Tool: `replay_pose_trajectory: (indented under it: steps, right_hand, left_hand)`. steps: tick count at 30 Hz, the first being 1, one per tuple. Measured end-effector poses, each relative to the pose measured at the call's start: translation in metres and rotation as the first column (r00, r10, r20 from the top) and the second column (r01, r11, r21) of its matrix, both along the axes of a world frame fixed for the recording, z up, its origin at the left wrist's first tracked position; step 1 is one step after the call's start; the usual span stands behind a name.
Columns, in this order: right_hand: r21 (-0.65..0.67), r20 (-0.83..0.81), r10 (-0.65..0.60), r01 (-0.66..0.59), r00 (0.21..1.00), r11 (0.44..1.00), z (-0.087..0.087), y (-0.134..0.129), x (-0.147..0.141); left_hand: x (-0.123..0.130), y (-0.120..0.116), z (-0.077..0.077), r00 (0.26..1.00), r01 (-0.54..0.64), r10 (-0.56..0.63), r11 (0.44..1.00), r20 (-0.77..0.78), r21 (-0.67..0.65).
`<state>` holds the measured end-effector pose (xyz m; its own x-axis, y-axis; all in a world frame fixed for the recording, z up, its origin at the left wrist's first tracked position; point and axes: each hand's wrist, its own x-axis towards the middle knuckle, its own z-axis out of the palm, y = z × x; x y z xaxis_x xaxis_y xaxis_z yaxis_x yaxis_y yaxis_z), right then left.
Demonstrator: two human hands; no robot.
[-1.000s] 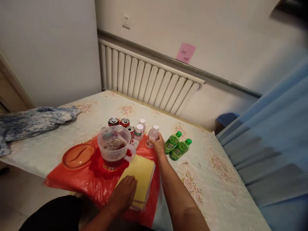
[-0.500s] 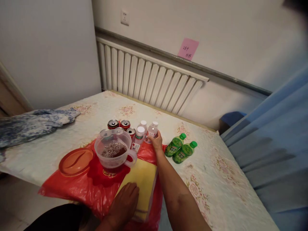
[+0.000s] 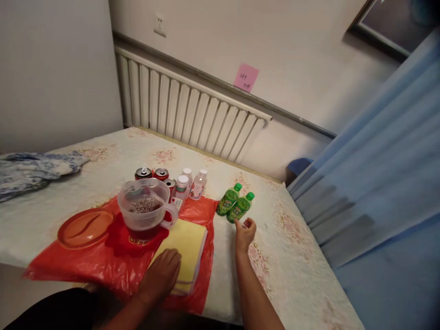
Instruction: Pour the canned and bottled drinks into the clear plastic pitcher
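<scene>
My left hand (image 3: 162, 270) lies flat on a folded yellow cloth (image 3: 187, 238). My right hand (image 3: 245, 233) is held just in front of two green-capped, green-labelled drink bottles (image 3: 239, 208), thumb apart from half-curled fingers, nothing in it. Whether it touches the nearer bottle I cannot tell. Left of the cloth stands a clear plastic jug (image 3: 142, 201) with dark, foamy liquid, on a red scalloped mat (image 3: 120, 238). Behind it are several drink cans (image 3: 161, 173) and small clear bottles with white caps, one of them a pink-labelled bottle (image 3: 198, 185).
An orange lid (image 3: 84, 228) and a red plastic sheet (image 3: 92, 270) lie on the flowered tablecloth (image 3: 295, 256). A blue-and-white patterned cloth (image 3: 37, 172) is bunched at the left. The radiator (image 3: 185, 98) runs behind the table; a blue curtain (image 3: 371, 165) hangs at the right.
My right hand has let go of the white-capped pink-labelled bottle, which stands behind the red sheet, and moved right and nearer to me. My left hand stays on the cloth. The view has shifted right.
</scene>
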<state>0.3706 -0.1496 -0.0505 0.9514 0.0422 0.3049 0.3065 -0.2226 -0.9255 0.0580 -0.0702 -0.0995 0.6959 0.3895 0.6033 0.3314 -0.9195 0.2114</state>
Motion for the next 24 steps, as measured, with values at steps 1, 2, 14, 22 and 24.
replay_pose_trajectory:
  steps: [1, 2, 14, 22, 24]
  right_hand:
    - [-0.01, 0.001, 0.024, -0.024, 1.0, 1.0, 0.004, 0.0, 0.011]
    - [-0.016, 0.0, 0.059, -0.059, 0.998, 0.998, 0.009, 0.002, 0.021]
    - [-0.069, -0.045, 0.207, -0.21, 0.977, 0.975, 0.028, 0.026, 0.028]
    - [-0.113, -0.048, 0.311, -0.314, 0.949, 0.943, 0.033, -0.038, -0.049]
    - [-0.121, -0.055, 0.377, -0.381, 0.925, 0.917, 0.033, -0.057, -0.073]
  left_hand:
    - [0.0, 0.0, 0.001, 1.0, -0.003, 0.003, 1.0, -0.007, -0.013]
    - [0.0, 0.0, 0.001, 1.0, -0.007, 0.007, 1.0, -0.013, -0.025]
    - [-0.001, -0.002, 0.012, 1.0, 0.009, -0.012, 0.988, -0.022, -0.152]
    - [0.01, -0.005, 0.028, 1.0, -0.01, 0.002, 0.913, -0.019, -0.407]
    - [0.018, -0.016, 0.043, 0.999, 0.001, 0.018, 0.863, 0.032, -0.505]
